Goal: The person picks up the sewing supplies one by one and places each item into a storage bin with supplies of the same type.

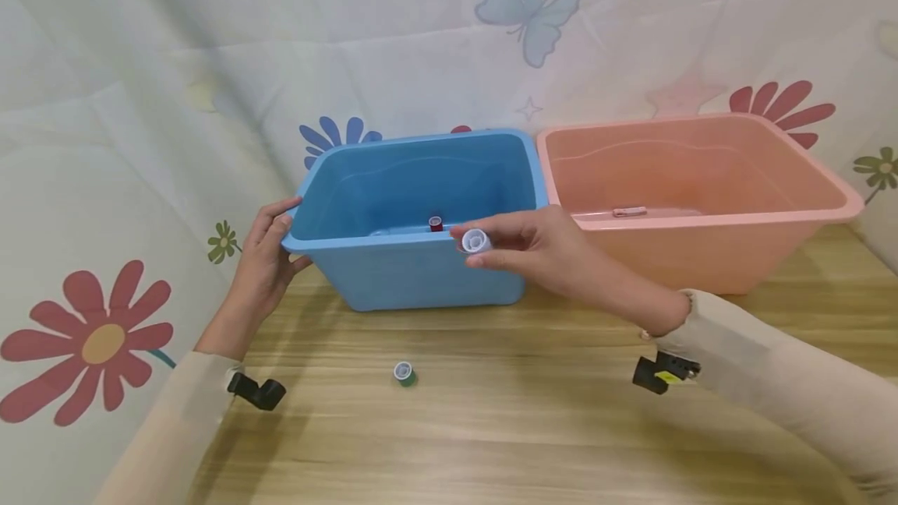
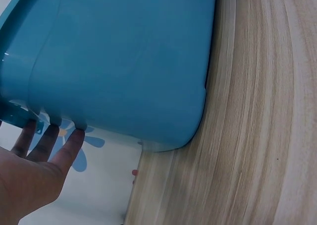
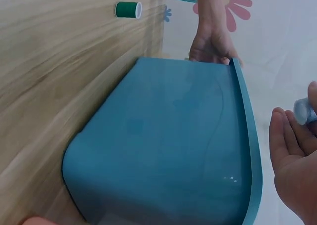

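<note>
My right hand (image 1: 540, 248) pinches a pale spool of thread (image 1: 476, 241) between thumb and fingers, above the front rim of the blue bin (image 1: 421, 275). In the right wrist view that spool (image 3: 303, 111) shows at the right edge, partly hidden by the thumb. My left hand (image 1: 263, 256) grips the blue bin's left end at the rim; in the left wrist view its fingers (image 2: 69, 150) reach up to the bin's side. A red spool (image 1: 436, 224) lies inside the blue bin. On the table before it stands a green spool (image 1: 404, 373).
A pink bin (image 1: 673, 256) stands right beside the blue one, with a small pinkish item (image 1: 630, 211) on its floor. Both are on a wood-grain table (image 1: 505, 419). Behind and to the left hangs a white cloth (image 1: 393, 61) with flowers and a butterfly.
</note>
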`<state>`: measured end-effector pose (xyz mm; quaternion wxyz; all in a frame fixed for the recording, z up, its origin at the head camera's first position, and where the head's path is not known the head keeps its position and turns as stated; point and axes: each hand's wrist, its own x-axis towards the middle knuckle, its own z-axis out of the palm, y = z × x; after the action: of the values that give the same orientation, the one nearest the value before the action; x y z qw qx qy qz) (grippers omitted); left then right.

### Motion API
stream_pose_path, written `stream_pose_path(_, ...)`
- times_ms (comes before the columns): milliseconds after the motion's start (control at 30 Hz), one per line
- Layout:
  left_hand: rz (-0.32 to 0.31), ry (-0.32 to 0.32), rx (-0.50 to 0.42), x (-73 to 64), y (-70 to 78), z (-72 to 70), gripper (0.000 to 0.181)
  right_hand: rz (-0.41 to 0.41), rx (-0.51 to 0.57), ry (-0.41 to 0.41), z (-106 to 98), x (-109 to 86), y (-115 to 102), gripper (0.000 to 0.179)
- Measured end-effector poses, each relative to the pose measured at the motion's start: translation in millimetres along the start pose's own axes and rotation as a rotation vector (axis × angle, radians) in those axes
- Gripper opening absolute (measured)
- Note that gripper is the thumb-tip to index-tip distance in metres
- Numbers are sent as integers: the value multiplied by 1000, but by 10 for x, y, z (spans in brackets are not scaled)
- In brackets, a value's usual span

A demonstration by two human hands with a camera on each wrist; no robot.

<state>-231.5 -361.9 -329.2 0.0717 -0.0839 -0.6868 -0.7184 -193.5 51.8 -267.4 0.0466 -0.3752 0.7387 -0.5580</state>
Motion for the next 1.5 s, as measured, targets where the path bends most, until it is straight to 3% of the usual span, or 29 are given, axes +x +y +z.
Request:
stream_pose_path(233,13,-9,-2,9,-7,-3,42,45,-8,33,-80,8,-23,37)
stream_pose_path(367,13,-11,-9,1,-1,-5,42,22,-78,9,-139,13,-22,36)
stream_pose_path(600,14,-19,-6,-16,-5,-5,42,14,-112,16,-218,68,-44,31)
stream_pose_path(900,18,-22,2,-16,0,-2,44,-23,-298,47,-314,203,-126,37)
stream_pose_path(1200,14,-11,7,-35,-8,2,43,-31,-344,7,-373,307,-222,40)
stream_pose_path(1500,14,-3,13,-37,-3,18,42,-51,-302,-22,-433,381,-211,42)
